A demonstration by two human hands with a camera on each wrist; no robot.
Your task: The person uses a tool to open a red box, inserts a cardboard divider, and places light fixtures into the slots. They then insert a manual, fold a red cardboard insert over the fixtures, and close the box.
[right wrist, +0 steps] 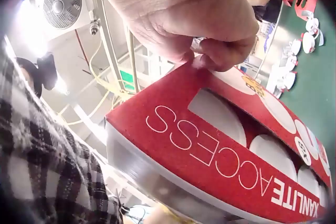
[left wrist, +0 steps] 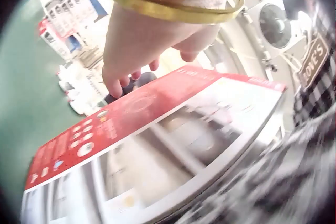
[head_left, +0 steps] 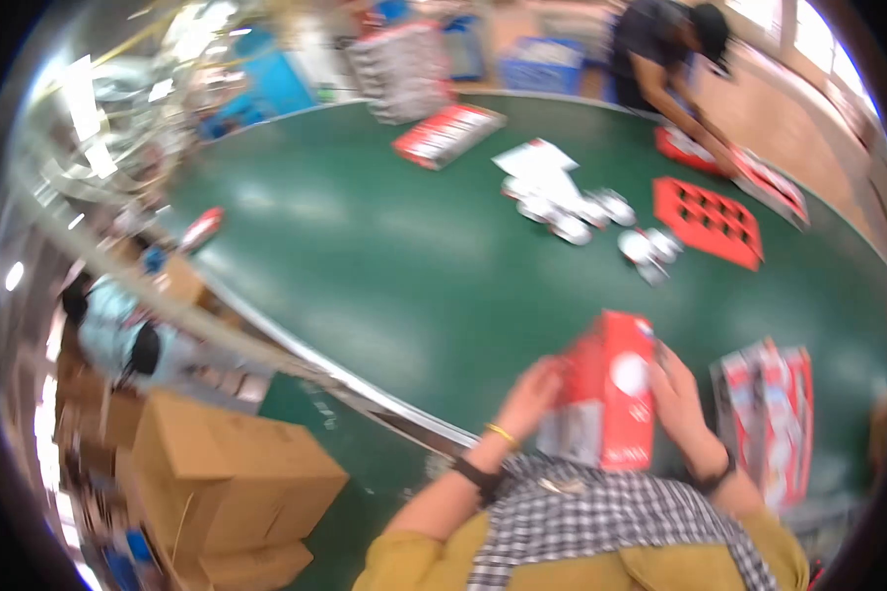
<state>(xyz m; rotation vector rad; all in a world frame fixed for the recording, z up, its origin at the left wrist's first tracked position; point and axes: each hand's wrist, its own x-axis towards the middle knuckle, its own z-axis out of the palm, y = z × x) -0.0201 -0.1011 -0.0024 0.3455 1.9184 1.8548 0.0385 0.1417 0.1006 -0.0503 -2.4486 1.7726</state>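
Observation:
A red and white carton (head_left: 626, 394) with "XANLITE ACCESS" lettering stands upright against the person's checked apron. White round bulb faces (right wrist: 270, 153) show through its cut-out windows. At the carton's upper corner, the right hand (right wrist: 205, 19) pinches the edge between thumb and curled fingers. The left hand (head_left: 534, 396) is at the carton's left side; in the left wrist view its loosely extended fingers (left wrist: 113, 85) come down right at the top edge of the carton's red panel. Both hands flank the carton near the table's front edge.
Several white bulbs (head_left: 572, 229) lie mid-table near a red insert with holes (head_left: 708, 222). Flat red-and-white cartons (head_left: 767, 419) lie at the right. Another person (head_left: 665, 59) works across the green table (head_left: 384, 286). Brown boxes (head_left: 232, 483) stand at lower left.

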